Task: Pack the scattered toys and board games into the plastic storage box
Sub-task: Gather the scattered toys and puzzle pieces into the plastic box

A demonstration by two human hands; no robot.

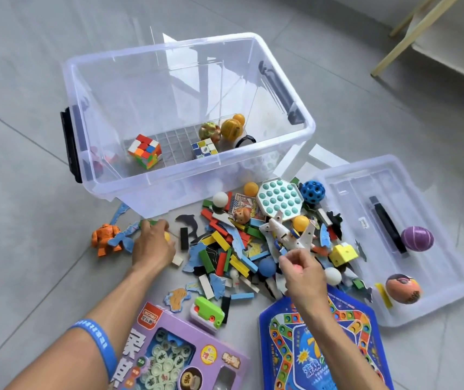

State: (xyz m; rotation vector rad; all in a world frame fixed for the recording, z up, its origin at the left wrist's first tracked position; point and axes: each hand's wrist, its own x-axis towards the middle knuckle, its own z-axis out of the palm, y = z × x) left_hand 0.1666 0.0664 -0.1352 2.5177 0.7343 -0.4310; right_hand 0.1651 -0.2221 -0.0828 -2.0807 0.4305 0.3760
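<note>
The clear plastic storage box (pixel 295 153) stands open on the floor. Inside lie two puzzle cubes (pixel 145 150), a few balls (pixel 232 128) and a black ring. In front of it spreads a pile of toys (pixel 242 249): coloured blocks, puzzle pieces, a white toy plane (pixel 284 235), a teal pop toy (pixel 278 197). My left hand (pixel 152 246) is closed around a yellow-orange ball (pixel 167 236) left of the pile. My right hand (pixel 301 270) is curled over the pile's near edge, with something small and pinkish in its fingers. Two board games, purple (pixel 177 353) and blue (pixel 321 347), lie nearest me.
The box lid (pixel 433 209) lies upside down at the right, holding a purple ball (pixel 417 238) and a painted ball (pixel 403 288). An orange figure (pixel 105 238) stands at the far left. A green toy (pixel 208 312) rests near the purple game. Pale wooden furniture legs (pixel 402 38) are at the upper right.
</note>
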